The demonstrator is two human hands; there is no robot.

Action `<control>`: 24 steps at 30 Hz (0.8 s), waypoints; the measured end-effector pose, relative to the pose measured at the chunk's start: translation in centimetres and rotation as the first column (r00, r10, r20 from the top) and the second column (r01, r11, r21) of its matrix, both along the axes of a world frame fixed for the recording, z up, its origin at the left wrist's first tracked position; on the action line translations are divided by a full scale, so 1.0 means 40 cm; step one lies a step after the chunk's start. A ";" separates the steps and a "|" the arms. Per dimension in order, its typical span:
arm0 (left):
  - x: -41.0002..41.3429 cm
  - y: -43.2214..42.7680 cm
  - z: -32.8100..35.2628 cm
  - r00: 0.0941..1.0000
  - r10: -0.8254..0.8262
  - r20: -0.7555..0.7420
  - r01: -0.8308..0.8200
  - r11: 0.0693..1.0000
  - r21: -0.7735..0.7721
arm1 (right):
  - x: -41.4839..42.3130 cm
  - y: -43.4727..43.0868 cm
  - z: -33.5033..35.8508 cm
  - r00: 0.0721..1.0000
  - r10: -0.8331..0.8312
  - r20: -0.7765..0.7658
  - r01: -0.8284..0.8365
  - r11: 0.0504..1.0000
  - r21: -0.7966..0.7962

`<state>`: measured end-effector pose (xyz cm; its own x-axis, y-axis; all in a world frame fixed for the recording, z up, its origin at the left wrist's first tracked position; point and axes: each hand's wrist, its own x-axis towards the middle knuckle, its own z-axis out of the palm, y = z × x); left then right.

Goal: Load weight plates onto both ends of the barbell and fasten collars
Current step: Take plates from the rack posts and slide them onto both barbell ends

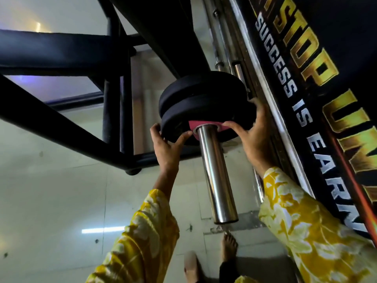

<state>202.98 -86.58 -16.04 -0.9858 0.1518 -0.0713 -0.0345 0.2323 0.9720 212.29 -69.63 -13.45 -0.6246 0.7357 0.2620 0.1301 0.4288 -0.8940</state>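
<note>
Hands [166,148] [253,131] gripping outer plate [177,125], two plates on barbell sleeve [216,176]

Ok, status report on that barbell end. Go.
Left hand and right hand both gripping outer plate on sleeve. Two plates on, second plate behind. No collar visible. Sleeve end clear; banner wall close on right.

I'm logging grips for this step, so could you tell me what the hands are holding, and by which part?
Both hands hold the outer plate on the sleeve by its rim: left hand on the left edge, right hand on the right edge.
</note>
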 end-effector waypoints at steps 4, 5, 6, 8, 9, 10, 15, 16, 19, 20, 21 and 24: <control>0.044 -0.050 0.023 0.993 -0.079 -0.090 0.067 0.989 -0.132 | 0.077 -0.031 -0.008 1.000 -0.003 -0.016 0.002 0.999 -0.039; 0.057 -0.061 0.028 0.991 -0.088 -0.099 0.073 0.985 -0.154 | 0.093 -0.039 -0.007 1.000 -0.007 -0.006 0.006 0.998 -0.061; 0.072 -0.073 0.036 0.989 -0.104 -0.103 0.086 0.982 -0.168 | 0.112 -0.049 -0.004 1.000 -0.016 0.009 0.017 0.996 -0.086; 0.105 -0.096 0.046 0.984 -0.140 -0.109 0.119 0.976 -0.183 | 0.149 -0.070 0.003 0.999 -0.032 0.041 0.037 0.989 -0.141; 0.126 -0.109 0.049 0.981 -0.157 -0.110 0.135 0.974 -0.183 | 0.170 -0.081 0.006 0.998 -0.032 0.050 0.040 0.986 -0.162; 0.147 -0.121 0.046 0.980 -0.169 -0.108 0.147 0.972 -0.183 | 0.190 -0.092 0.007 0.998 -0.023 0.056 0.033 0.984 -0.178; 0.264 -0.194 0.032 0.982 -0.184 -0.045 0.179 0.980 -0.092 | 0.315 -0.161 0.014 0.996 -0.047 0.070 0.064 0.961 -0.269; 0.286 -0.210 0.026 0.980 -0.198 -0.029 0.196 0.978 -0.072 | 0.339 -0.171 0.014 0.996 -0.055 0.067 0.071 0.962 -0.263; 0.349 -0.250 0.023 0.970 -0.242 -0.010 0.241 0.969 -0.053 | 0.419 -0.205 0.019 0.991 -0.084 0.104 0.106 0.966 -0.238; 0.369 -0.260 0.029 0.968 -0.250 -0.004 0.249 0.967 -0.053 | 0.444 -0.223 0.024 0.990 -0.101 0.098 0.122 0.962 -0.245; 0.392 -0.275 0.037 0.967 -0.255 0.002 0.255 0.966 -0.049 | 0.471 -0.247 0.038 0.988 -0.122 0.089 0.141 0.958 -0.251; 0.458 -0.329 0.060 0.964 -0.266 0.006 0.266 0.962 -0.059 | 0.544 -0.318 0.074 0.984 -0.155 0.082 0.172 0.948 -0.268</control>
<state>221.30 -99.74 -13.66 -0.9106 0.4043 -0.0862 0.0382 0.2900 0.9563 234.03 -82.36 -10.47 -0.4981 0.8671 0.0033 0.2340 0.1381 -0.9624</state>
